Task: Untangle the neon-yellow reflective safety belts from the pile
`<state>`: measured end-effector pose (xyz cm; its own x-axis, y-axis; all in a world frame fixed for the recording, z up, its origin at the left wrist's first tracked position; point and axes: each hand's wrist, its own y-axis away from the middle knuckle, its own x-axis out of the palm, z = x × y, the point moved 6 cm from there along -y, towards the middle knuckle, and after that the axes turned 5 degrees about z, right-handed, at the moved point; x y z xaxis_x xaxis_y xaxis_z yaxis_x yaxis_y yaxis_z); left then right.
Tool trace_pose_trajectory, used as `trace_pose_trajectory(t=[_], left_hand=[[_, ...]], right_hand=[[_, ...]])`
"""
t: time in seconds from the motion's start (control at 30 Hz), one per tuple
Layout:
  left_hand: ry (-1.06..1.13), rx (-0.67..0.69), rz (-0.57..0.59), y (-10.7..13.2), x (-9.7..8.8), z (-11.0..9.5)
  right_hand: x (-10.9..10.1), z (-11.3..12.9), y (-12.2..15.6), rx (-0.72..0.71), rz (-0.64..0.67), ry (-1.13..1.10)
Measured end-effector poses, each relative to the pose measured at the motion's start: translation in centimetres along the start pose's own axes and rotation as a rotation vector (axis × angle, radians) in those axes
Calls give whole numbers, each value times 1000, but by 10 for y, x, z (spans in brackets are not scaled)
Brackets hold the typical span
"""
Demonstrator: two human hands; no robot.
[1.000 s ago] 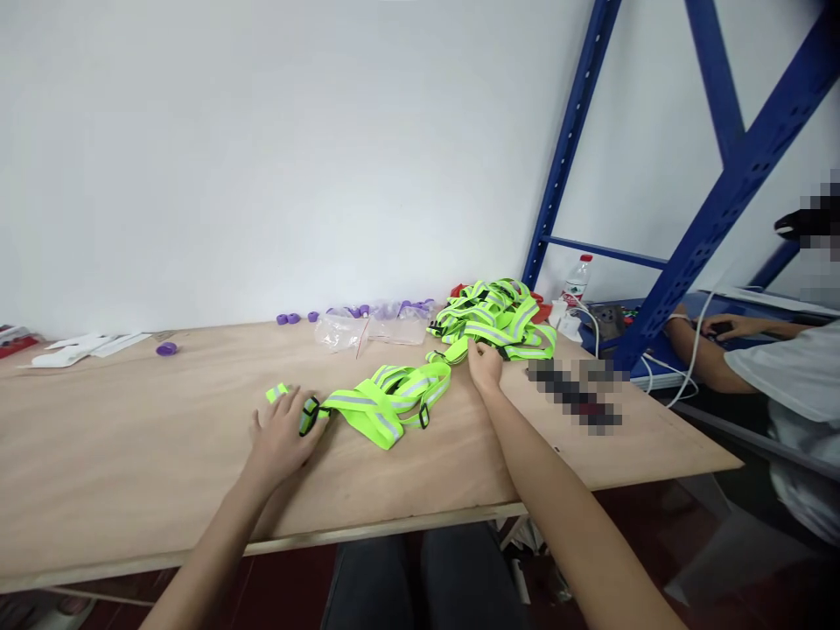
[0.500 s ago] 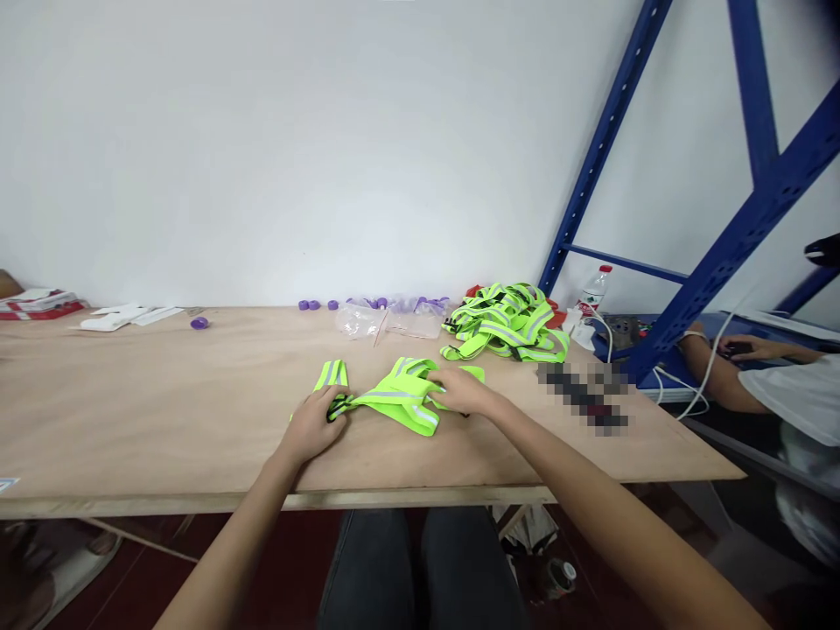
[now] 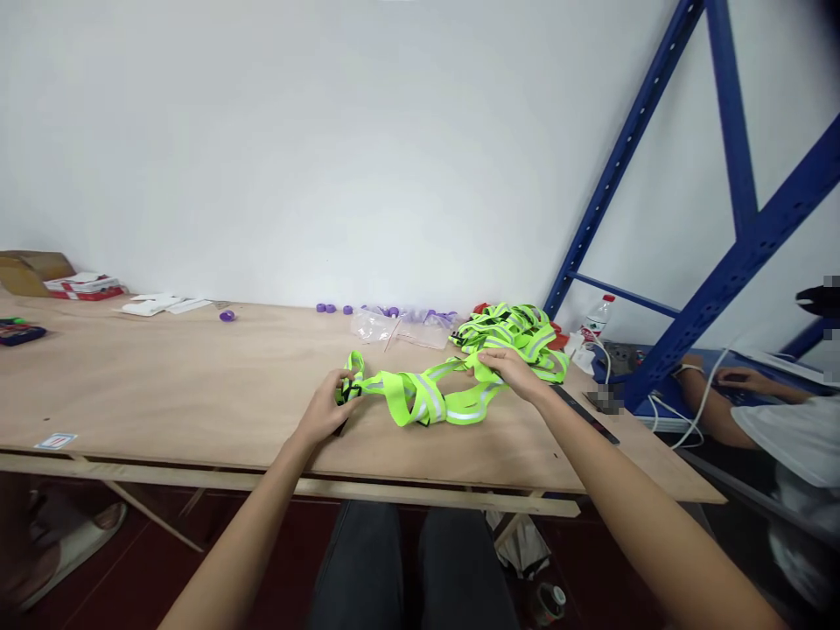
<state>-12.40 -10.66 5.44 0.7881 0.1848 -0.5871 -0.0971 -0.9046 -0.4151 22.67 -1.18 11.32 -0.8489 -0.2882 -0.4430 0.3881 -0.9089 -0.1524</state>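
Observation:
A neon yellow-green reflective strap harness [image 3: 426, 398] with silver stripes stretches across the wooden table in front of me. My left hand [image 3: 326, 407] grips its left end, where a black buckle and a small loop of strap show by the fingers. At the other end, my right hand [image 3: 510, 369] pinches a strap between thumb and fingers, a little above the tabletop. Between the hands the straps lie twisted and partly looped. Just behind my right hand sits a heap of similar reflective straps [image 3: 508, 328].
Purple rolls [image 3: 330, 308] and clear plastic bags [image 3: 377, 325] lie along the wall. A bottle [image 3: 598, 317] stands near the blue rack [image 3: 709, 289] on the right. Beyond it is another person's arm [image 3: 712, 407]. White papers [image 3: 161, 304] and a cardboard box [image 3: 36, 273] are at left.
My right hand has moved right and away from me, pulling the bunched harness out into longer, looser loops. My left hand keeps its end. The camera view has shifted slightly left.

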Motion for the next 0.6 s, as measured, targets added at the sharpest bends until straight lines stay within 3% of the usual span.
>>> trace_pose_trajectory(t=[0.13, 0.23, 0.3, 0.43, 0.5, 0.6], left_hand=[[-100, 49, -1, -15, -24, -14], [-190, 40, 38, -26, -37, -17], [-236, 30, 95, -29, -38, -18], [-269, 42, 174, -29, -30, -19], [-276, 43, 143, -27, -27, -21], [-281, 52, 66, -25, -27, -27]], right_hand=[[-26, 26, 6, 22, -101, 8], [-26, 40, 20, 24, -77, 88], [-10, 43, 35, -9, -25, 203], [52, 26, 66, -94, 114, 491], [73, 13, 70, -112, 74, 592], [88, -2, 57, -73, -31, 585]])
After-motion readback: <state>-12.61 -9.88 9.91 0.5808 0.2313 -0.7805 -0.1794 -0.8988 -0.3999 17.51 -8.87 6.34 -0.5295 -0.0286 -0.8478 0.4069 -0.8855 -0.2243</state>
